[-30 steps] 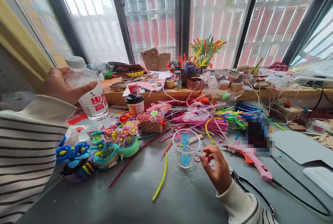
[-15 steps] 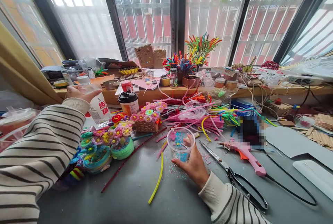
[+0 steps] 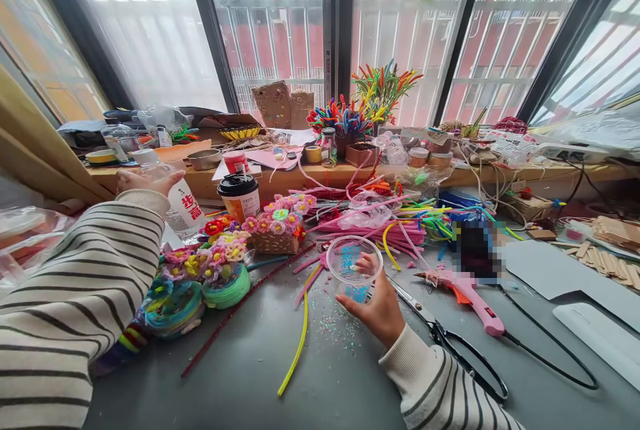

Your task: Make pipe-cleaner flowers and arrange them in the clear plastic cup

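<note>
My left hand (image 3: 150, 183) is wrapped around the upper part of a clear plastic bottle (image 3: 186, 207) with a white cap and red characters on its label. The bottle stands at the back left, beside a black-lidded paper cup (image 3: 240, 197). In my right hand (image 3: 377, 307), thumb and fingers grip a clear plastic cup (image 3: 355, 270) with blue print, held over the grey table. Specks of glitter (image 3: 345, 327) lie scattered below it. Scissors (image 3: 430, 323) lie just right of this cup, partly behind my right hand and sleeve.
Pots of pipe-cleaner flowers (image 3: 227, 283) stand at the left. A pile of pink pipe cleaners (image 3: 370, 227) lies behind the cup. To the right are a pink glue gun (image 3: 475, 303) with a trailing cord and grey card (image 3: 550, 270). A cluttered wooden ledge (image 3: 290, 177) runs below the window.
The plastic cup in my right hand has shifted slightly right, uncovering more glitter on the table. My left hand stays on the bottle. The whole view has moved a little.
</note>
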`<state>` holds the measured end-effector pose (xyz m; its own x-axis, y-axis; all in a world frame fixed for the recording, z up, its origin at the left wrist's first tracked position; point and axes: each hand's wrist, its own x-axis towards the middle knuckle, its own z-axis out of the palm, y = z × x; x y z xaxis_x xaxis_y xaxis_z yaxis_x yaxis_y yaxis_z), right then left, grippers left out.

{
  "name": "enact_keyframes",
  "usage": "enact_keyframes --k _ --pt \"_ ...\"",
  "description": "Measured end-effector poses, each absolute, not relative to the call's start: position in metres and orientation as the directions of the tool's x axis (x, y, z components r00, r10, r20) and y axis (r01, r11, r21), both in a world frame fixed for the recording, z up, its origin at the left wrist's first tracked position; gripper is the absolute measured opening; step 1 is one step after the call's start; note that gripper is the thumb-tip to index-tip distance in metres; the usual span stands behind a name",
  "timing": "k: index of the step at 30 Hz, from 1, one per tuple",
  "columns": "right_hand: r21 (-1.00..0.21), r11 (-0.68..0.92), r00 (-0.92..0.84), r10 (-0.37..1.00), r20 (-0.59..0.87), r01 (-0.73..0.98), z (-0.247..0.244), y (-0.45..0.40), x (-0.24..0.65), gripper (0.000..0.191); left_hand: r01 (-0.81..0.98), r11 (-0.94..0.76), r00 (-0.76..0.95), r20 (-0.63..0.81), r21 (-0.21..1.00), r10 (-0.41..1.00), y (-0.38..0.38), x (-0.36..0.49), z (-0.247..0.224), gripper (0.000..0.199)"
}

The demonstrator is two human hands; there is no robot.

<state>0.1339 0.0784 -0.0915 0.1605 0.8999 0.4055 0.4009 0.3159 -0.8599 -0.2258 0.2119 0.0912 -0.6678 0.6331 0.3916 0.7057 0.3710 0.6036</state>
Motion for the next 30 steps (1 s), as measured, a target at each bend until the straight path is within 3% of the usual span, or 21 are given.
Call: enact_keyframes --k 5,21,30 --pt "-0.854 0.323 0.163 0.894 0.416 0.408 -0.093 0.081 0.135 0.077 0.621 0.438 -0.746 0.318 0.65 0.586 0.221 -0.224 0.093 0.079" --pt "-0.829 0.365 0.095 0.892 0.441 0.424 -0.089 0.077 0.139 0.076 0.614 0.361 -0.75 0.377 0.702 0.544 0.215 -0.231 0.099 0.076" --pt "-0.803 0.374 0.143 0.863 0.485 0.465 -0.093 0.077 0.143 0.076 0.656 0.261 -0.708 0.457 0.709 0.538 0.216 -0.239 0.09 0.076"
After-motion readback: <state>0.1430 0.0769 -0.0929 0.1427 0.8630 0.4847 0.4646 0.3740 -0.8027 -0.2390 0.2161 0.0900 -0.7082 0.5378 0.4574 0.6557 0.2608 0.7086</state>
